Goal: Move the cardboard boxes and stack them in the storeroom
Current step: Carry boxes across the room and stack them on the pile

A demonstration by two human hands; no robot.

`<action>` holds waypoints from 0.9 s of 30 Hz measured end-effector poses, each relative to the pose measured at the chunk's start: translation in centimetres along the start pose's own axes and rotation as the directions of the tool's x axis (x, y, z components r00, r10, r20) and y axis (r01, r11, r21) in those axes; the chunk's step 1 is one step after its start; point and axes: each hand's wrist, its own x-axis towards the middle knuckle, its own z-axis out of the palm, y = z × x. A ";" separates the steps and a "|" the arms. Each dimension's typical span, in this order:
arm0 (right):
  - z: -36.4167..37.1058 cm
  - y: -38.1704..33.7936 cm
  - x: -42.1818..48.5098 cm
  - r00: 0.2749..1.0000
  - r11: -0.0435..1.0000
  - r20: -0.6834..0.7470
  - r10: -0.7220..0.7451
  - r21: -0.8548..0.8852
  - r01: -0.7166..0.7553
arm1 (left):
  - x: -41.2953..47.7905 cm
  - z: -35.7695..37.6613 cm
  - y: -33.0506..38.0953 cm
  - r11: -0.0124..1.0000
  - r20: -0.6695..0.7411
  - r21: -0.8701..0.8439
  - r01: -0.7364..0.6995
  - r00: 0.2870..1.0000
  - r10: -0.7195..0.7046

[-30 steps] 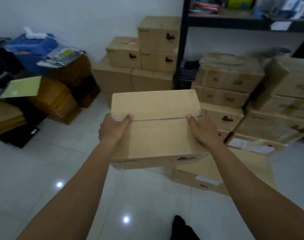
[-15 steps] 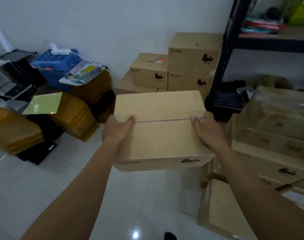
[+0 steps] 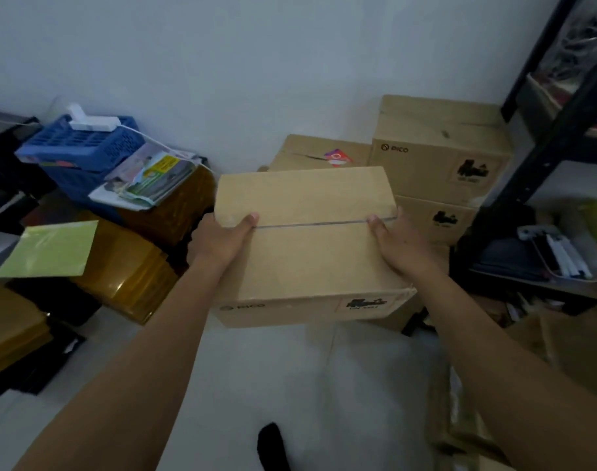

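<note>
carried cardboard box point(image 3: 307, 253), sealed, held level in the air above the white floor point(image 3: 290, 385), just short of the wall. left hand point(image 3: 219, 239) and right hand point(image 3: 399, 246) clasp its two ends, thumbs hooked over the top at the tape seam. behind it, the wall stack point(image 3: 439, 147): two printed boxes, one upon the other, with a lower box point(image 3: 310, 153) beside them. black shelf point(image 3: 555, 130) to the right, blue crate point(image 3: 83, 144) to the left. judged progress: several boxes stacked; this one awaits placing.
</note>
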 end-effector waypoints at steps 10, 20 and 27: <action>3.9 -9.6 15.9 0.991 0.998 -0.131 0.031 0.049 -0.024 | 20.2 -1.4 7.8 0.992 0.063 -0.039 -0.117 0.991 0.120; 2.9 -12.9 29.8 0.972 0.997 -0.228 0.050 -0.045 -0.062 | 33.9 3.3 16.2 0.977 0.085 -0.015 -0.213 0.973 0.214; 2.1 -11.3 35.3 0.946 0.959 -0.283 0.160 -0.181 -0.217 | 40.0 9.1 19.8 0.974 0.222 0.022 -0.226 0.951 0.216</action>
